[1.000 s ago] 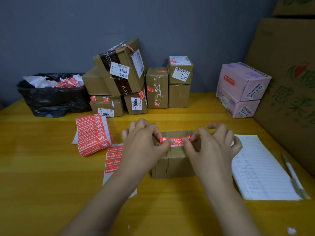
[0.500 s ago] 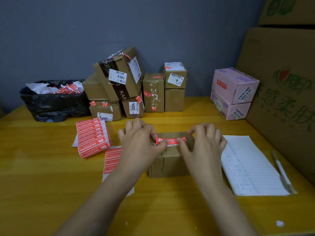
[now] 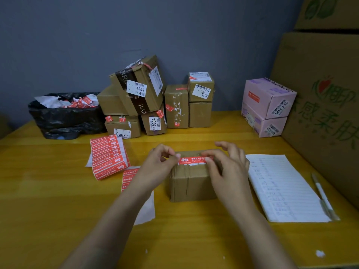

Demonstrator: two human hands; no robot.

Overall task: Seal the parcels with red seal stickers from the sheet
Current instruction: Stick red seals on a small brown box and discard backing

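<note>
A small brown cardboard parcel (image 3: 191, 183) stands on the yellow table in front of me. A red seal sticker (image 3: 192, 160) stretches across its near top edge. My left hand (image 3: 157, 167) pinches the sticker's left end and my right hand (image 3: 226, 167) pinches its right end. A partly used sticker sheet (image 3: 129, 178) lies under my left forearm. A full pad of red stickers (image 3: 107, 156) lies further left.
Several brown parcels (image 3: 151, 101) are stacked at the back wall, beside a black bin bag (image 3: 64, 117) of scraps. Two pink boxes (image 3: 266, 107) sit at the back right. A lined paper (image 3: 283, 187) and pen (image 3: 322, 197) lie right, against big cartons (image 3: 326, 105).
Both hands stay on the sticker's ends over the parcel's top edge. The camera has moved a little, so the scene sits slightly differently in view.
</note>
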